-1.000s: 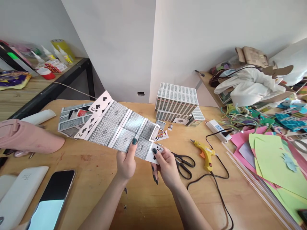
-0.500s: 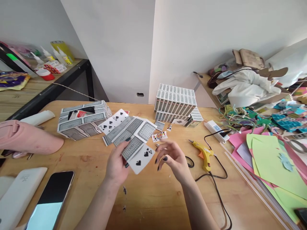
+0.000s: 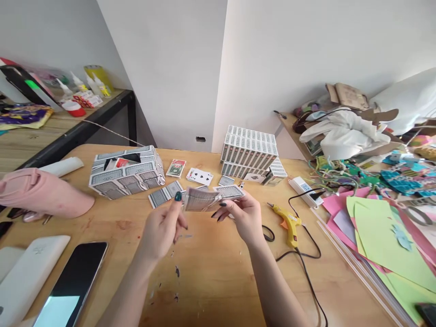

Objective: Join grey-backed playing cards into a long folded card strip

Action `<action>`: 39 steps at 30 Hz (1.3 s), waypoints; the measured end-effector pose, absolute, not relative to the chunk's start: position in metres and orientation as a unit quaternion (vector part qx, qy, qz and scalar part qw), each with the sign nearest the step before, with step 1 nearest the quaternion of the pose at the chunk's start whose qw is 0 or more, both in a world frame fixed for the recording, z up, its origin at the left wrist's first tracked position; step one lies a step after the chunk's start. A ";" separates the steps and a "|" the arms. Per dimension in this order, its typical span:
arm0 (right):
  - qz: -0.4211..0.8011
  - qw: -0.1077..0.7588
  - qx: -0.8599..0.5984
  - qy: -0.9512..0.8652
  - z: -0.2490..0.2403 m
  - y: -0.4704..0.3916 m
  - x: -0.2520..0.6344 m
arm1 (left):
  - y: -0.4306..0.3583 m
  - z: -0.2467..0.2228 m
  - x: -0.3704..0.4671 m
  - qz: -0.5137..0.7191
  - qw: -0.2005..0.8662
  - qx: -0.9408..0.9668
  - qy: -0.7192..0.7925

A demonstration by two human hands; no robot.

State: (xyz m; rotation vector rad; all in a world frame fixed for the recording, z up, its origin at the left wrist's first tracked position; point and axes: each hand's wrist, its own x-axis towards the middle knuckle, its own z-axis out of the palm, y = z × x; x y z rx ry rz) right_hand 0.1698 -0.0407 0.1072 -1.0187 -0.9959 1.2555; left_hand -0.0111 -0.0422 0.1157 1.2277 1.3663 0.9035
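A panel of overlapping playing cards (image 3: 201,199), seen almost edge-on and partly blurred, hangs above the middle of the table. My right hand (image 3: 245,219) grips its right end, with the thumb in front and the fingers mostly hidden behind. At the left edge of the panel is my left hand (image 3: 161,229), its thumb raised and apart from the curled fingers; whether the thumb touches the edge is hard to tell. Patterned card backs (image 3: 166,194) lie behind the left hand. Beyond the panel are a face-up spade card (image 3: 200,176) and a card pack (image 3: 176,168).
A card-covered box (image 3: 127,175) stands left, beside a pink rolled case (image 3: 44,193). Farther back rises a block of stacked card boxes (image 3: 250,147). To the right lie a yellow glue gun (image 3: 288,222) with its cable, a power strip (image 3: 304,190) and coloured paper (image 3: 374,231). A phone (image 3: 73,281) lies front left.
The cards have been turned from a face-on fan to nearly edge-on. My right hand, free before, now holds them; my left hand's grip has loosened. The cards behind have come into view.
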 end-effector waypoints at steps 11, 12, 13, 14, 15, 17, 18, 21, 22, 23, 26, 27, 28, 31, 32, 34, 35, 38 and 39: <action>0.541 0.540 -0.493 -0.414 0.128 -0.053 0.162 | -0.040 0.140 -0.010 0.465 0.133 0.760 0.434; 0.544 0.541 -0.493 -0.411 0.127 -0.054 0.162 | -0.040 0.139 -0.011 0.462 0.126 0.764 0.433; 0.546 0.541 -0.493 -0.407 0.126 -0.055 0.162 | -0.039 0.139 -0.011 0.459 0.117 0.770 0.428; 0.547 0.542 -0.494 -0.403 0.124 -0.055 0.163 | -0.039 0.138 -0.012 0.455 0.109 0.777 0.422; 0.547 0.543 -0.495 -0.400 0.123 -0.056 0.163 | -0.039 0.137 -0.013 0.450 0.102 0.784 0.415; 0.551 0.548 -0.492 -0.393 0.121 -0.058 0.164 | -0.039 0.135 -0.014 0.440 0.089 0.799 0.401; 0.555 0.551 -0.487 -0.390 0.120 -0.059 0.165 | -0.039 0.134 -0.014 0.434 0.084 0.804 0.397; 0.565 0.559 -0.473 -0.380 0.118 -0.060 0.168 | -0.040 0.131 -0.014 0.426 0.076 0.812 0.392; 0.566 0.561 -0.471 -0.378 0.117 -0.061 0.169 | -0.040 0.131 -0.014 0.426 0.076 0.812 0.392; 0.566 0.563 -0.470 -0.376 0.117 -0.061 0.169 | -0.040 0.130 -0.013 0.427 0.076 0.811 0.394; 0.565 0.574 -0.466 -0.366 0.114 -0.061 0.169 | -0.041 0.130 -0.013 0.422 0.080 0.811 0.397; 0.566 0.578 -0.464 -0.361 0.113 -0.061 0.169 | -0.041 0.131 -0.014 0.419 0.083 0.812 0.398; 0.567 0.582 -0.460 -0.357 0.112 -0.061 0.168 | -0.041 0.131 -0.014 0.417 0.088 0.812 0.399; 0.567 0.592 -0.451 -0.352 0.110 -0.061 0.166 | -0.042 0.132 -0.015 0.410 0.107 0.809 0.406; 0.565 0.595 -0.450 -0.351 0.109 -0.061 0.165 | -0.043 0.132 -0.015 0.408 0.117 0.807 0.410; 0.560 0.602 -0.449 -0.350 0.107 -0.062 0.164 | -0.044 0.133 -0.014 0.403 0.135 0.803 0.418; 0.556 0.606 -0.448 -0.350 0.107 -0.062 0.163 | -0.045 0.134 -0.013 0.402 0.142 0.800 0.422; 0.535 0.627 -0.445 -0.351 0.105 -0.064 0.161 | -0.047 0.137 -0.009 0.404 0.163 0.788 0.435; 0.526 0.634 -0.444 -0.351 0.105 -0.065 0.160 | -0.048 0.138 -0.006 0.409 0.163 0.781 0.442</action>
